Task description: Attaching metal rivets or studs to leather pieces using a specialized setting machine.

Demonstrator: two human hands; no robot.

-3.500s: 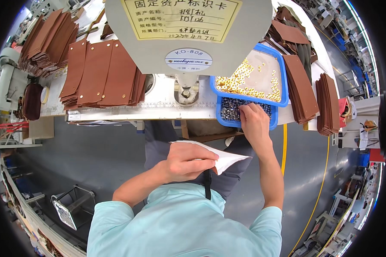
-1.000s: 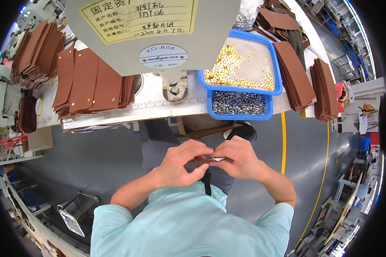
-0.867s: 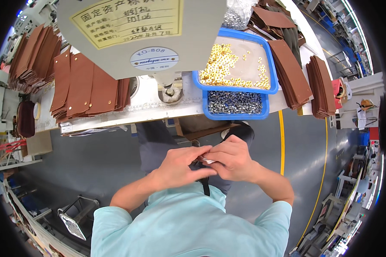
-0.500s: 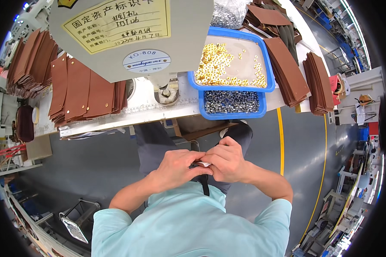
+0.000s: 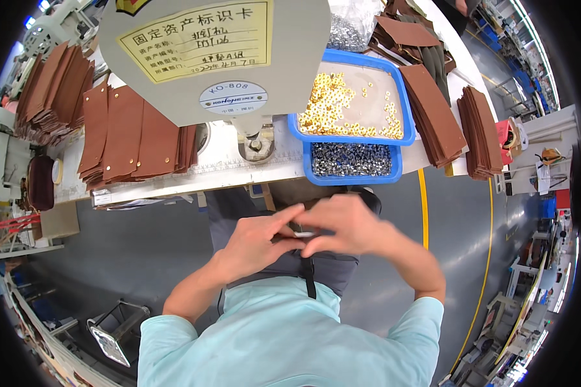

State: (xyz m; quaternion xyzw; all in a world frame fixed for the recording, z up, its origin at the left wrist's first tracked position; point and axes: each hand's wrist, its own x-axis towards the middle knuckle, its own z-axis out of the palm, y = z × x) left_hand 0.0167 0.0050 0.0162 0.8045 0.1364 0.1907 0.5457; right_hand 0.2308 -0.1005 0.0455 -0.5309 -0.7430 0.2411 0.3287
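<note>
Over my lap, both hands face each other around a small white piece with something dark beside it; its kind is too small to make out. My left hand appears to pinch it, thumb below and fingers partly hidden behind. Slightly blurred, my right hand arches over the piece from the right, thumb and fingers apart. A black strap hangs just below my hands. Ahead stands a grey machine head with a yellow label, its metal tip over the white worktable.
A blue tray of gold ring-shaped fittings overlaps a blue tray of silver fittings. Brown panels with gold studs lie left of the machine, and more brown strips lie right. A clear bag of silver parts sits behind the trays.
My hands have moved apart a little, the right one loosening from the white piece with its fingers spread. The view has shifted slightly, so the table and machine appear lower and further right.
</note>
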